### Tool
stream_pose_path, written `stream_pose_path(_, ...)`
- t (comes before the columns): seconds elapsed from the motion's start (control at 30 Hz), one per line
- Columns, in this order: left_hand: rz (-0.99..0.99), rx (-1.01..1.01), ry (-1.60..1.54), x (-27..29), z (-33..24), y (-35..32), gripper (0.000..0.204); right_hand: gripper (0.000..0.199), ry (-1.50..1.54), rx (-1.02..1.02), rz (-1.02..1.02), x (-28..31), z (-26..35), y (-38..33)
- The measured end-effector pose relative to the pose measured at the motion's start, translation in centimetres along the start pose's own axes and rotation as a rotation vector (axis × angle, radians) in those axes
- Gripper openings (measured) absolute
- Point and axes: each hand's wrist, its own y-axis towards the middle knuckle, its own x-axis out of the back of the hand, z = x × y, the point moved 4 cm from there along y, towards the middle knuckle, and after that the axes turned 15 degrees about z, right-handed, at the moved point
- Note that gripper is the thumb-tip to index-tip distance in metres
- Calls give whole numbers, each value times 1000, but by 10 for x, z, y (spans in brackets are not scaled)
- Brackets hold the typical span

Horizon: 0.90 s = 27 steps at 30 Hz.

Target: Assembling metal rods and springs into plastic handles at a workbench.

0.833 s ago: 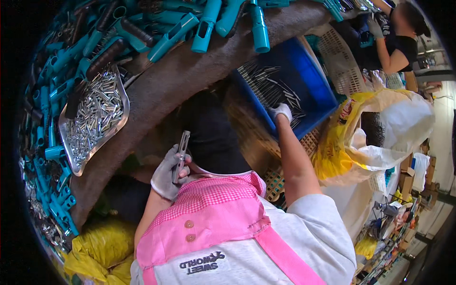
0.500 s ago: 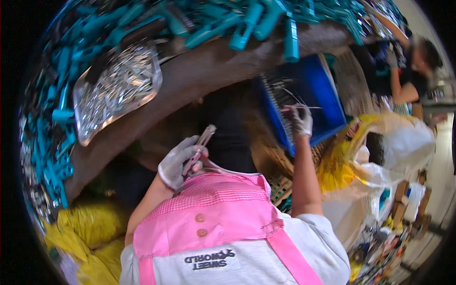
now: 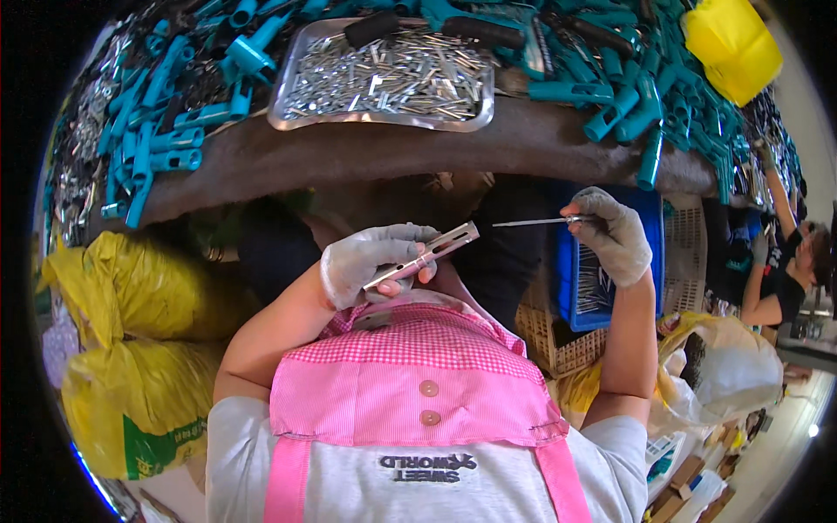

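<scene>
My left hand (image 3: 370, 264), in a pale glove with bare fingertips, is closed round a slotted metal tube (image 3: 447, 242) in front of my apron. The tube points up and to the right. To the right, my gloved right hand (image 3: 615, 237) pinches a thin metal rod (image 3: 530, 223) near its thicker end. The rod's slim tip points left, toward the tube's far end, with a gap between them. Below and behind my right hand stands a blue bin (image 3: 568, 288) holding several more thin rods.
A metal tray (image 3: 288, 120) of small silvery pins sits on the brown-edged bench (image 3: 366, 148), among heaped teal plastic handles (image 3: 645, 113). Yellow sacks (image 3: 144, 301) stand at left. A beige basket (image 3: 558, 349) is by the bin; a co-worker (image 3: 780, 270) sits at far right.
My right hand has come up out of the blue bin with the rod and moved nearer the tube. My left hand still holds the tube, now tilted further right. The view has turned.
</scene>
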Motion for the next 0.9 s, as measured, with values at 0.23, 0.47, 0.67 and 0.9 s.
stream_pose_path(0.23, -101, 29, 119, 10, 5, -12, 43, 17, -234, -43, 245, -47, 19, 40)
stream_pose_path(0.47, 54, 48, 133, 19, 12, -14, 45, 16, 120, -241, 356, -68, 10, 46)
stream_pose_path(0.67, 39, 41, 148, 23, 15, -15, 47, 20, 250, -284, 345, -73, -1, 42)
stream_pose_path(0.9, 39, 54, 130, 27, 17, -14, 46, 18, 159, -270, 321, -75, 3, 44)
